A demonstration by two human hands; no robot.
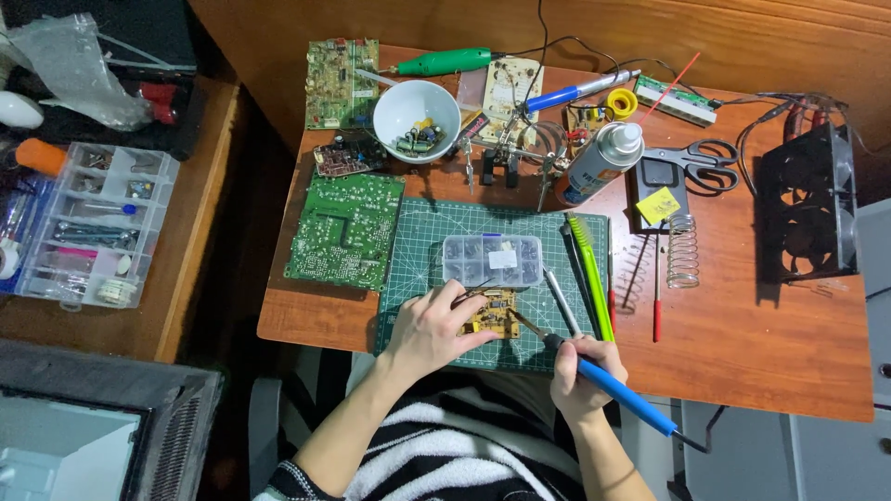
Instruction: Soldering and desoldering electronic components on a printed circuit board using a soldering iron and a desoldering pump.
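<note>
The left hand (434,327) pins the small board (490,313) flat on the mat (418,250) (tweezers pinched above it), so the right hand (580,371), gripping the iron (613,388), should touch only one joint, briefly.

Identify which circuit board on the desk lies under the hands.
The small yellow board on the cutting mat; the larger green boards lie untouched to its left.

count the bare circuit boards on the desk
5 clear: small yellow board under the left hand, large green board, dark board, green board, pale board. More may hide in clutter.
</note>
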